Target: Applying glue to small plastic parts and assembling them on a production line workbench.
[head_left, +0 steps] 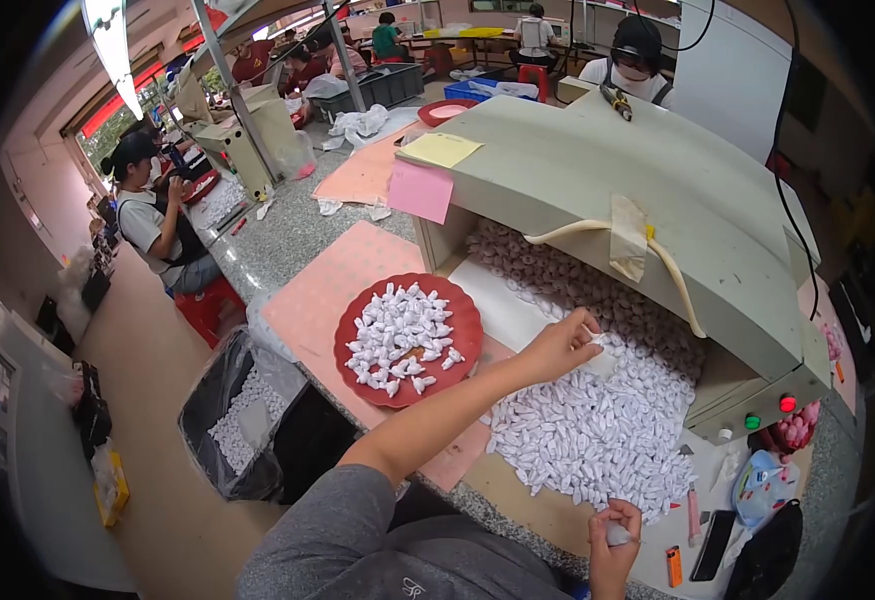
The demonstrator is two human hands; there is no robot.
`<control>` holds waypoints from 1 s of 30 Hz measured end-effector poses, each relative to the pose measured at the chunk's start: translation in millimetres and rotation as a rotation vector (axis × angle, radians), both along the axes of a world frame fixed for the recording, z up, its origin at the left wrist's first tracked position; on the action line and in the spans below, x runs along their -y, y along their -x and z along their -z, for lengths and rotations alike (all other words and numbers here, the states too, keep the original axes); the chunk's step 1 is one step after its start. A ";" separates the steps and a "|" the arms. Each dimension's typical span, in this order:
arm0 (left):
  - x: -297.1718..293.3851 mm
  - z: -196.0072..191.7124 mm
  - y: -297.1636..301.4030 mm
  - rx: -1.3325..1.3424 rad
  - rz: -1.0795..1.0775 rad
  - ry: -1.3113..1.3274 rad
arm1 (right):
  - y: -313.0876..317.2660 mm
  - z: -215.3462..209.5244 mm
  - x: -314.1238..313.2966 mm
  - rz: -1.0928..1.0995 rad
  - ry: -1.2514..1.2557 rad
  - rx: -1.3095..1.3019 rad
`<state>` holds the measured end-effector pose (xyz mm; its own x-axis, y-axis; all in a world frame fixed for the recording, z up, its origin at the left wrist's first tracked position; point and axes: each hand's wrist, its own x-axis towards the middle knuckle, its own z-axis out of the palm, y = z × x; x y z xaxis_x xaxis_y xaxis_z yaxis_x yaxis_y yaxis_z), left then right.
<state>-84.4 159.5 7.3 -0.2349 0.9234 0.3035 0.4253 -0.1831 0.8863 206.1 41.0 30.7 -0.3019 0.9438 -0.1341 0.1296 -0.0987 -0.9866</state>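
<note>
the left hand (560, 345) is stretched out over the heap of small white pieces (597, 425), fingers pinched together on one white piece (594, 340) at the top of the pile. the right hand (612, 535) is kept low near the body, curled shut around another small white piece (617, 534). the heap is spread on the granite table (287, 240) under a beige machine hood (637, 190). a red plate (462, 335) loaded with more white pieces is parked just left of the heap, on a pink sheet (322, 300).

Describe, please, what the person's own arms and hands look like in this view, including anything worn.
Both hands are bare: no gloves, rings or watch visible. The left hand ends a long, uncovered forearm; a grey short sleeve covers the upper arm and shoulder. The right hand shows only to the wrist, also uncovered.
</note>
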 end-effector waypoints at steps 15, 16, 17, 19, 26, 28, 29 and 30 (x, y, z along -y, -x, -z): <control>167.5 -3.7 -41.6 0.971 0.275 0.377 | 10.0 -0.5 -0.3 -0.248 -0.019 0.073; 170.3 -11.2 -52.3 1.028 0.233 0.290 | 11.3 -8.4 3.4 -0.196 0.004 -0.026; 174.4 -9.1 -56.6 1.031 0.229 0.292 | 10.5 -12.5 6.9 -0.144 0.028 -0.124; 175.2 0.1 -57.6 1.232 0.332 0.317 | 13.5 -5.8 8.9 -0.101 0.048 -0.162; 190.8 3.6 -73.4 1.331 0.386 0.361 | 8.5 11.2 1.5 -0.015 -0.154 -0.201; 192.2 6.7 -70.0 1.385 0.357 0.362 | 18.0 4.1 -0.5 0.035 -0.120 -0.188; 191.7 8.4 -71.6 1.413 0.384 0.384 | 20.2 4.6 -2.3 -0.015 -0.216 -0.210; 194.0 8.5 -70.6 1.423 0.359 0.401 | 22.0 4.8 -1.7 -0.071 -0.309 -0.236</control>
<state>-13.8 -34.5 -1.2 0.1412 0.9574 -0.2520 -0.8122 0.2576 0.5234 184.1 42.6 25.9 -0.3569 0.9044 0.2337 -0.1089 0.2082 -0.9720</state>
